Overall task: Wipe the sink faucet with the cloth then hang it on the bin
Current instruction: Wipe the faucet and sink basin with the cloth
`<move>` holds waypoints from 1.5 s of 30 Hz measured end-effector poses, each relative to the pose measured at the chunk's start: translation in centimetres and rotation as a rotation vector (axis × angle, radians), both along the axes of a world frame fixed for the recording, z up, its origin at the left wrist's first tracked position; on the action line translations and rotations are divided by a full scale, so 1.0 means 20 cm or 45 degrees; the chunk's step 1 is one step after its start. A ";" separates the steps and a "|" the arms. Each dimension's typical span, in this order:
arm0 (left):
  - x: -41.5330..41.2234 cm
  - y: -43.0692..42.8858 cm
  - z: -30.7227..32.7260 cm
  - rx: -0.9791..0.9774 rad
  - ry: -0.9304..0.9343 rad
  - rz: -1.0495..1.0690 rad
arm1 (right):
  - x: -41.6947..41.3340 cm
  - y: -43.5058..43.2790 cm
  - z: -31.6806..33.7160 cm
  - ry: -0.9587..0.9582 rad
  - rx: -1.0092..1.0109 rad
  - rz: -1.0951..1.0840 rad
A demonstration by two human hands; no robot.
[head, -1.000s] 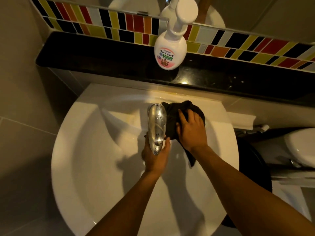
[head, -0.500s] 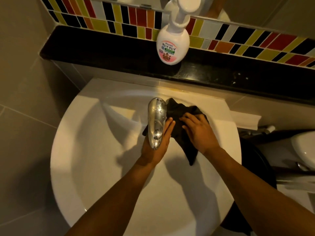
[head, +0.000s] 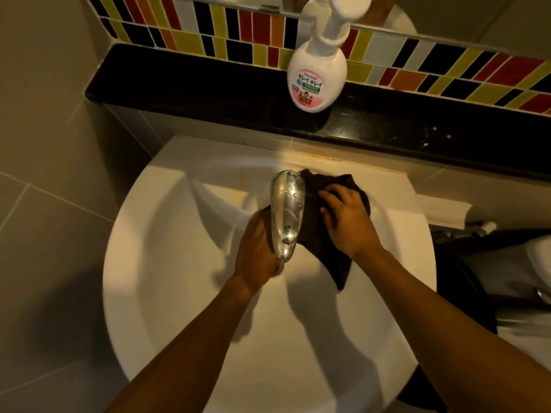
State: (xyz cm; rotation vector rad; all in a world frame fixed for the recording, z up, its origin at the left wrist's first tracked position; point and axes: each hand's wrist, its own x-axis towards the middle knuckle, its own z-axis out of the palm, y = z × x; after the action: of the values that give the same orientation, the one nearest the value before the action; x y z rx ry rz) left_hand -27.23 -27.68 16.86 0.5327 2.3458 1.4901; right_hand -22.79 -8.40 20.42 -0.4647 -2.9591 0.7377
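A chrome faucet [head: 287, 213], dotted with water drops, juts out over the white sink [head: 167, 263]. A dark cloth [head: 326, 248] is wrapped around its right side and passes beneath it, with a small corner showing left of the spout. My left hand [head: 256, 251] cups the spout from the left and below, gripping the cloth there. My right hand [head: 347, 223] presses the cloth against the faucet's right side, fingers spread. One end of the cloth hangs down into the basin. The black bin [head: 460, 296] stands low at the right, partly hidden behind the sink.
A white pump soap bottle [head: 316, 76] stands on the black ledge [head: 193, 96] behind the sink, under a band of coloured tiles. A white toilet [head: 541, 257] sits at the far right. A grey tiled wall closes off the left.
My left hand has slid from under the spout tip round to its left side. My right hand has shifted along the cloth toward the faucet's base.
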 end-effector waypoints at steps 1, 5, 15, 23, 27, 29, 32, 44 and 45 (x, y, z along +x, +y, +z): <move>-0.01 0.00 0.03 0.000 0.051 0.041 | 0.00 0.00 0.01 0.053 -0.028 -0.079; 0.02 0.04 0.07 -0.190 0.451 0.177 | 0.01 0.01 0.05 0.049 -0.121 -0.345; -0.09 -0.03 0.07 -0.287 0.396 0.126 | -0.03 0.06 0.16 0.004 -0.568 -0.585; -0.39 -0.05 0.20 -0.698 0.744 0.023 | 0.00 -0.06 0.10 0.080 -0.351 -0.595; -0.25 -0.02 0.16 -0.546 0.480 0.252 | 0.07 -0.11 0.07 0.103 0.078 -0.271; -0.15 -0.03 0.09 -0.534 0.452 0.207 | 0.09 -0.11 0.04 0.027 0.153 -0.063; -0.04 -0.03 0.02 -0.615 0.468 0.144 | 0.10 -0.10 -0.02 -0.084 0.352 0.078; -0.25 -0.02 0.00 -0.668 0.650 -0.311 | 0.09 -0.15 -0.07 -0.177 0.335 0.176; -0.29 -0.04 0.00 -0.639 0.684 -0.337 | 0.09 -0.15 -0.07 -0.164 0.302 0.152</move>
State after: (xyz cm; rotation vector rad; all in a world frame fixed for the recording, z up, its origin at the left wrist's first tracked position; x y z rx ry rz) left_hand -33.09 -28.54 16.87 1.1505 2.7582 0.6489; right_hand -20.93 -11.49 19.09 -0.3323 -3.1628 0.3694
